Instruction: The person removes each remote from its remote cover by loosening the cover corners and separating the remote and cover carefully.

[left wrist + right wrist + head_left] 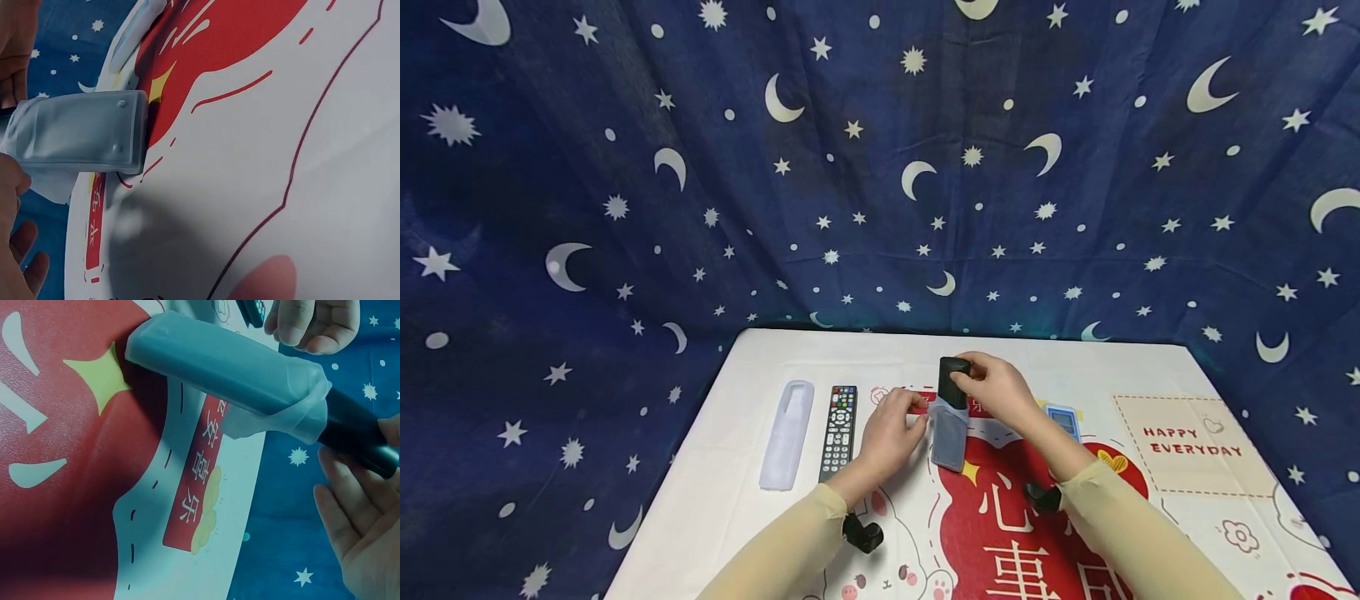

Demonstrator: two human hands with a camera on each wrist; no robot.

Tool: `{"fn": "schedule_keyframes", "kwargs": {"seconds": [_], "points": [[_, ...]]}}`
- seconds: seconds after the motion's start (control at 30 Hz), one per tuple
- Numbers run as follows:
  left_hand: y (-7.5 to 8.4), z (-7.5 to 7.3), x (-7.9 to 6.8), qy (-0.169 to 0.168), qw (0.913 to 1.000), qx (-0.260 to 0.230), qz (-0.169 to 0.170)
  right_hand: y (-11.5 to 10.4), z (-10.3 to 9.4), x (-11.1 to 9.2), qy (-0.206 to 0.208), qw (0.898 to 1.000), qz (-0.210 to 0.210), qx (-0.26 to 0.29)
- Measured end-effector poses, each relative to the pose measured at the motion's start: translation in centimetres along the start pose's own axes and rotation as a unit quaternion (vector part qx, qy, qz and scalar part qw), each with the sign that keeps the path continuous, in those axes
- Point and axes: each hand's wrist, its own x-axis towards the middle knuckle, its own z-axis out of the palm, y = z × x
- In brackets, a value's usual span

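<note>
A black remote control, its plain side showing, stands partly inside a translucent silicone sleeve. My right hand pinches the bare upper end of the remote between thumb and fingers. The sleeve covers the lower part, and its mouth is bunched and folded over around the remote. My left hand is beside the sleeve's mouth, fingers loosely bent, fingertips right at its edge. In the left wrist view, the sleeve's closed end hangs over the printed tablecloth.
To the left lie another translucent sleeve and a black remote with many buttons, partly behind my left hand. A small blue-and-white device lies beyond my right forearm. A starry curtain hangs behind the table.
</note>
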Motion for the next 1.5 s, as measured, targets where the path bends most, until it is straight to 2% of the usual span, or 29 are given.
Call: {"fn": "schedule_keyframes", "kwargs": {"seconds": [0.3, 0.57, 0.7, 0.93, 1.1, 1.23, 1.37, 1.5], "points": [[0.0, 0.3, 0.3, -0.009, 0.9998, 0.016, -0.009, 0.3, 0.2, -0.3, -0.033, 0.996, 0.019, 0.077], [-0.2, 0.5, 0.1, 0.011, 0.9995, -0.006, -0.030, 0.0, -0.1, -0.5, -0.045, 0.993, 0.020, 0.104], [-0.2, 0.7, 0.2, 0.017, 0.9998, 0.007, -0.010, 0.1, 0.0, -0.4, -0.046, 0.993, 0.012, 0.113], [0.1, 1.0, 0.6, 0.023, 0.9974, 0.062, 0.026, 0.2, 0.2, -0.6, -0.042, 0.992, 0.005, 0.116], [-0.1, 0.7, 0.3, 0.011, 0.9877, 0.135, 0.078, 0.5, 0.1, -0.8, -0.044, 0.993, 0.002, 0.108], [-0.5, 0.6, -0.4, -0.005, 0.9791, 0.171, 0.110, 0.6, 0.2, -0.9, -0.046, 0.994, -0.006, 0.102], [-0.9, 0.9, -1.2, -0.030, 0.9769, 0.177, 0.117, 0.7, 0.3, -0.9, -0.044, 0.994, -0.007, 0.099], [-1.1, 1.4, -1.5, -0.048, 0.9809, 0.162, 0.096, 0.8, 0.4, -0.8, -0.039, 0.995, 0.003, 0.093]]}}
